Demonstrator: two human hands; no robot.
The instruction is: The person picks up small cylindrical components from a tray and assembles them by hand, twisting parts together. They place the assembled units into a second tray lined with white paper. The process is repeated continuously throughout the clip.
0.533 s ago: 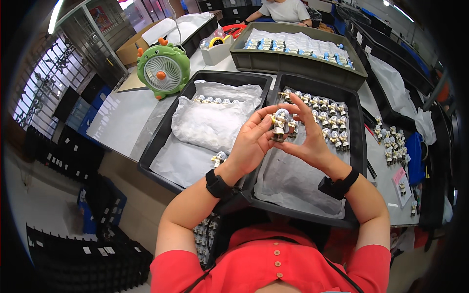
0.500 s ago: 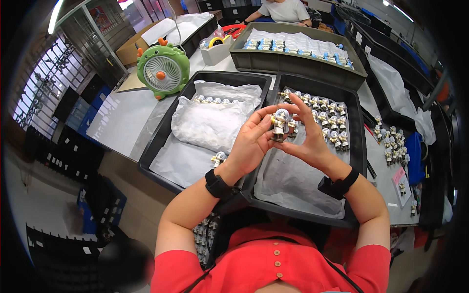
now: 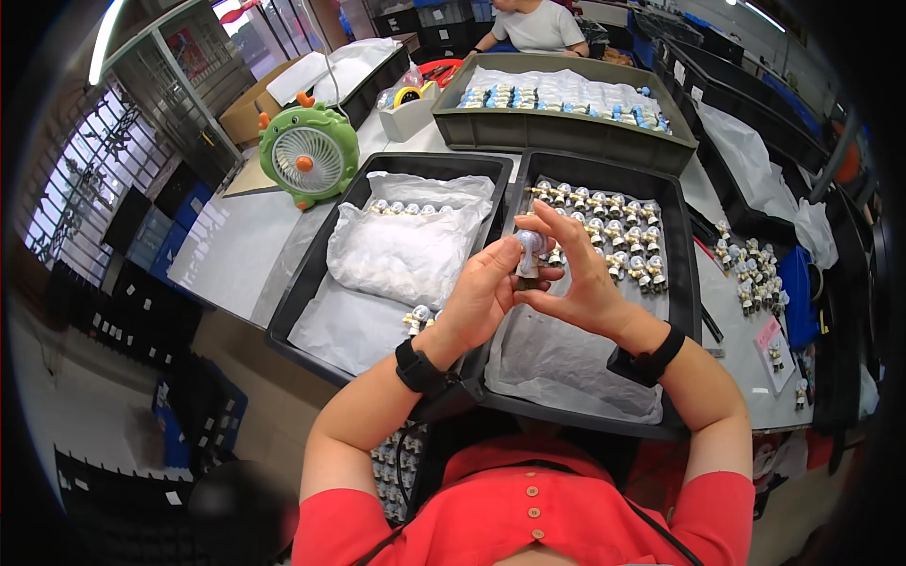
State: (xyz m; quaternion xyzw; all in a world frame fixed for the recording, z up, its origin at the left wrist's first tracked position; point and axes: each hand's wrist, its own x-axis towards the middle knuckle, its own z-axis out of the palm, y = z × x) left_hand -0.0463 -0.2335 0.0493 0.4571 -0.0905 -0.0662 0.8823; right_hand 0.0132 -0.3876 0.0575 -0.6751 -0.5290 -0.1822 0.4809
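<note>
A small figurine (image 3: 530,253) with pale hair and light clothes is held upright above the inner edges of two black trays. My left hand (image 3: 479,294) pinches its side, thumb in front and fingers behind. Around it curves my right hand (image 3: 593,291), fingertips at the head and thumb at the base. In the right tray (image 3: 694,255), similar figurines (image 3: 618,236) stand in rows on white paper. The left tray (image 3: 300,307) holds folded white paper (image 3: 401,250), a row of figurines (image 3: 411,208) behind it and a figurine (image 3: 417,319) near my left wrist.
A green fan (image 3: 310,156) stands at the left. Behind the trays is a grey-green bin (image 3: 566,132) of blue-and-white figurines. Loose figurines (image 3: 755,274) cluster at the right, by a blue container (image 3: 799,292) and a pink-marked card (image 3: 774,354). A person (image 3: 538,28) sits across the table.
The figurine has turned between my hands and moved slightly left and down. My right fingers have come in closer over its head. The whole view has shifted a little.
</note>
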